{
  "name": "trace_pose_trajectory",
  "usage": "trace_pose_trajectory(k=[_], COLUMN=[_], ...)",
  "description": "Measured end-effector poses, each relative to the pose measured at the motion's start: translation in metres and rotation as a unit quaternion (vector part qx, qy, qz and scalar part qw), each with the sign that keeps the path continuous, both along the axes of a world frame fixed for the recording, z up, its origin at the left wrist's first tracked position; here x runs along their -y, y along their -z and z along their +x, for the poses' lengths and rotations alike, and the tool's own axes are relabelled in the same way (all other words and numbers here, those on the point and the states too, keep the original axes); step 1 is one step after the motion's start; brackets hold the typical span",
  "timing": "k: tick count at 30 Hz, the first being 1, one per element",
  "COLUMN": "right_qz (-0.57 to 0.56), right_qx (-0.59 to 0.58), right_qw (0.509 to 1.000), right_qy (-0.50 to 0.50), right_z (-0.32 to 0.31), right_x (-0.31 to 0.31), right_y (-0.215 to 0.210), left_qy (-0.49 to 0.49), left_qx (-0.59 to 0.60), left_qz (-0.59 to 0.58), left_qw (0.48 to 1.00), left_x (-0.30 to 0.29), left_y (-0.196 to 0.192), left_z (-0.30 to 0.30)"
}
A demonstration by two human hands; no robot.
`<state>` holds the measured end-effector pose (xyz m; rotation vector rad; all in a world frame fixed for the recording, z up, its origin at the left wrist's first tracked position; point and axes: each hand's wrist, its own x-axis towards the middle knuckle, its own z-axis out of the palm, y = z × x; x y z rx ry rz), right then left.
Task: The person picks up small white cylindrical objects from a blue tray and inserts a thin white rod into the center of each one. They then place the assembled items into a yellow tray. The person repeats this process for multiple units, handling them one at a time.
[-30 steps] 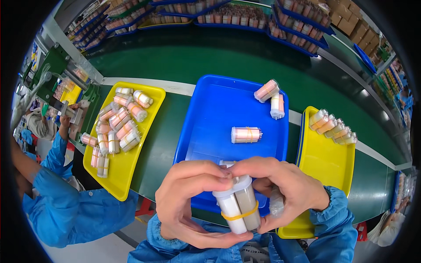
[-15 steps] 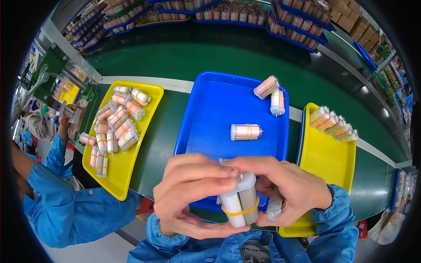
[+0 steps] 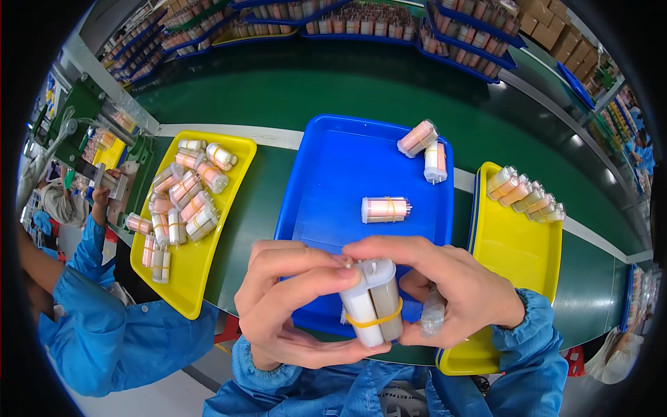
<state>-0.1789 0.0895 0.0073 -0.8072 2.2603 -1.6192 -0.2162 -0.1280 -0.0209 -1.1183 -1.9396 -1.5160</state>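
Observation:
In front of my body I hold a twin-tube cartridge (image 3: 372, 309) upright, one tube white and the other grey. A yellow rubber band runs round its lower half, and a pale plastic cap sits on its top. My left hand (image 3: 295, 306) grips it from the left, with fingers at the cap and the thumb side near the base. My right hand (image 3: 458, 295) closes on it from the right, a finger lying along the cap's far edge. A clear, crumpled-looking plastic piece (image 3: 433, 316) is tucked in the right palm. Parts of the cartridge's far side are hidden.
A blue tray (image 3: 333, 181) holds a few pink-and-white cartridges (image 3: 386, 209). Left is a yellow tray (image 3: 240, 181) of banded cartridges; right, another yellow tray (image 3: 517, 257) with a row of them. A co-worker's blue sleeve (image 3: 104, 326) is at left, near a green press (image 3: 87, 115).
Both hands and the cartridge have shifted slightly left and up. My right finger has slid across to the far edge of the cap, showing more of its top.

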Motion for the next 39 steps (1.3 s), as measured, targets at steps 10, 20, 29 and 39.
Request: trace_pose_trajectory(k=[10,20,29,39], right_qz=[0.114,0.113,0.132,0.199], right_qx=[-0.051,-0.108,-0.193,-0.193], right_qw=[0.988,0.973,0.958,0.954], right_qy=[0.094,0.168,0.166,0.111], right_z=[0.004,0.006,0.002,0.006], right_x=[-0.005,-0.014,-0.014,-0.009], right_y=[-0.018,-0.021,-0.018,-0.016], left_qy=[0.178,0.225,0.291,0.207], left_qx=[0.239,0.537,0.556,0.445], left_qz=[0.136,0.167,0.234,0.227], left_qw=[0.945,0.796,0.742,0.841], left_x=[-0.003,-0.034,-0.039,-0.042], left_y=[0.015,-0.003,0.010,0.026], left_z=[-0.001,0.011,0.011,0.010])
